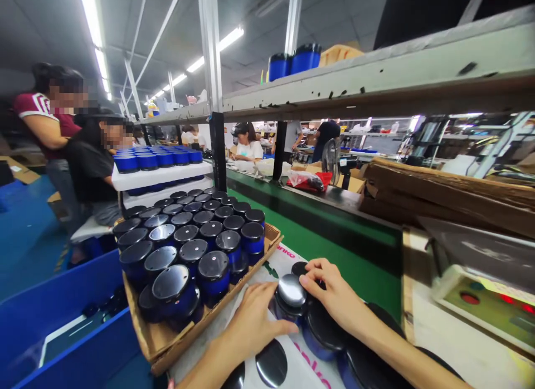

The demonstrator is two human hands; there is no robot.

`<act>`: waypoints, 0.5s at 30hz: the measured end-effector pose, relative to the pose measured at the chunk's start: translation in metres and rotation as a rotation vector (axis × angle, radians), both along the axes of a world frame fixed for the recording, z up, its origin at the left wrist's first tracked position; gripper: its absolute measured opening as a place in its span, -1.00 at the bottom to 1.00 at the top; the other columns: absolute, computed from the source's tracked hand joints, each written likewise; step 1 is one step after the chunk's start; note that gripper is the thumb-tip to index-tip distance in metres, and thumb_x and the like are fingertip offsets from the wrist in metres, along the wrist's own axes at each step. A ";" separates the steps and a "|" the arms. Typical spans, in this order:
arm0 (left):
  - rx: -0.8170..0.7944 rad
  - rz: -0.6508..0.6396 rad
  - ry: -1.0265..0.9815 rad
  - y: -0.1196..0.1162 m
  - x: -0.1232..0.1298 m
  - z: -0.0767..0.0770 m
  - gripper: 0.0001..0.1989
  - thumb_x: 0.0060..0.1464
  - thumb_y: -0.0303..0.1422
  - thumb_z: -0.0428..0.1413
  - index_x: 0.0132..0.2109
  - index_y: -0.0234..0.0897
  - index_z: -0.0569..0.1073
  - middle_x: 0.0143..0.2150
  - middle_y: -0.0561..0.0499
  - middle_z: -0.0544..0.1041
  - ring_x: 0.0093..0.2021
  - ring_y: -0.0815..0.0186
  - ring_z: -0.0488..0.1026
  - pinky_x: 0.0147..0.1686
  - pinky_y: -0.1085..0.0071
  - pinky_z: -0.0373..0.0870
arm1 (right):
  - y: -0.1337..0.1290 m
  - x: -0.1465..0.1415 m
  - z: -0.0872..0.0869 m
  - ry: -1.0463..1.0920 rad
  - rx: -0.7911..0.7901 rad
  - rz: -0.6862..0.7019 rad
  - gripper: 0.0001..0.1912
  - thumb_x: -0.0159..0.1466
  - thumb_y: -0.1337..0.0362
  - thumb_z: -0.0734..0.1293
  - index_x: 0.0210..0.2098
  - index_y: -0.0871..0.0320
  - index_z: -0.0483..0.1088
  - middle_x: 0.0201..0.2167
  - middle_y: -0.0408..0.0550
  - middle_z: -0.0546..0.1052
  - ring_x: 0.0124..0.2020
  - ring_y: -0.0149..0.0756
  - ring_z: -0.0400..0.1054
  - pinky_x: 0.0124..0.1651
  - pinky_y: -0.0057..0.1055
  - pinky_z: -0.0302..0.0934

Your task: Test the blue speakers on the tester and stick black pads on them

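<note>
A blue jar with a black rim [288, 311] stands in front of me, a glossy round disc [291, 290] lying on its top and reflecting light. My left hand [257, 322] curves around the jar's left side, fingers behind and thumb in front. From the right, my right hand [332, 291] has its fingers bent, thumb and fingertips at the disc's edge. Just behind is another black round top [299, 268], partly covered by the right fingers. Loose glossy black discs [271, 364] lie below my left hand. More black-topped blue jars [324, 327] stand beneath my right forearm.
At left, a cardboard tray [200, 325] holds several rows of black-topped blue jars. A blue bin [83, 355] sits lower left. Behind runs a green belt [355, 255]; a device with red lights [489, 297] is at right. Overhead is a shelf [376, 71]. People work nearby.
</note>
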State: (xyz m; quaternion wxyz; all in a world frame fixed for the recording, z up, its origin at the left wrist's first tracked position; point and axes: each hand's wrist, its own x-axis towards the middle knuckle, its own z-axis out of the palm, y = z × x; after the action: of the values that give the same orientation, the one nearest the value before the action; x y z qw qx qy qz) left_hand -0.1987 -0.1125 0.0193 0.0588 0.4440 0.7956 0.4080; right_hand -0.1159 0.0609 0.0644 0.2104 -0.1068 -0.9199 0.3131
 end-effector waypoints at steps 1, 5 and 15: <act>0.006 -0.008 0.002 0.000 -0.001 -0.003 -0.38 -0.19 -0.23 0.35 0.07 -0.15 0.40 0.03 -0.04 0.48 0.06 0.06 0.37 0.07 0.14 0.31 | -0.001 0.001 -0.003 -0.002 0.003 0.002 -0.70 0.27 0.21 0.21 -0.56 0.11 0.36 -0.24 -0.02 0.42 -0.12 -0.15 0.30 -0.01 -0.07 0.20; 0.020 -0.032 -0.004 -0.003 0.000 -0.006 -0.40 -0.18 -0.24 0.35 0.05 -0.15 0.40 -0.01 -0.02 0.49 0.02 0.08 0.37 0.04 0.19 0.31 | -0.003 0.005 -0.003 -0.014 0.024 0.003 -0.71 0.26 0.24 0.22 -0.57 0.09 0.38 -0.24 -0.03 0.42 -0.13 -0.15 0.29 -0.03 -0.08 0.21; 0.030 -0.056 -0.009 -0.003 -0.001 -0.002 -0.40 -0.14 -0.26 0.34 0.08 -0.11 0.36 0.02 0.02 0.46 0.04 0.11 0.35 0.05 0.22 0.28 | -0.007 0.005 -0.004 -0.017 0.097 0.005 -0.76 0.24 0.30 0.25 -0.57 0.12 0.36 -0.22 -0.01 0.39 -0.14 -0.15 0.26 -0.04 -0.06 0.20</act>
State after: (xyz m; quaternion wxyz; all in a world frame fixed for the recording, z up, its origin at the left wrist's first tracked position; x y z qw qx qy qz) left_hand -0.1999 -0.1158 0.0168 0.0670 0.4649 0.7764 0.4202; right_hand -0.1114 0.0539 0.0604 0.2068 -0.0965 -0.9361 0.2676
